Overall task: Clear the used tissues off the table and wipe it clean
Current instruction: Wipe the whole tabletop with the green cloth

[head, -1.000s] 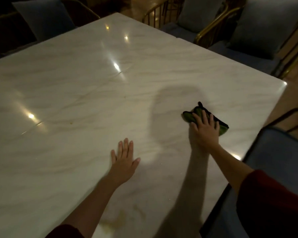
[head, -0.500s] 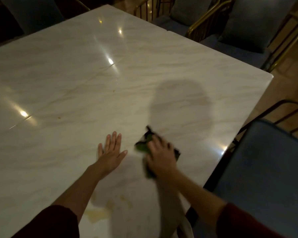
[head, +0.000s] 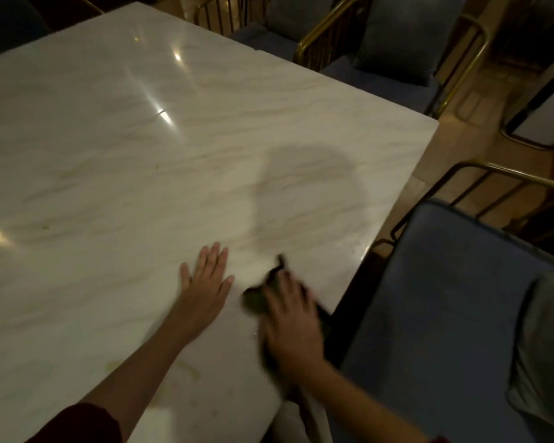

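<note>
The glossy white marble table (head: pixel 109 155) filled the left and centre of the frame, with yellowish smears (head: pixel 186 366) near the bottom. The left hand (head: pixel 205 282) lay flat on it, fingers straight. Just right of it, the blurred right hand (head: pixel 290 321) pressed outstretched fingers on a dark green cloth (head: pixel 255 303) by the table's lower right edge. Blue, brass-framed chairs (head: pixel 445 314) stood at the right on a brown floor (head: pixel 480 100).

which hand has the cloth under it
The right hand, on the green cloth by the table edge; the left hand lies flat on bare marble.
</note>
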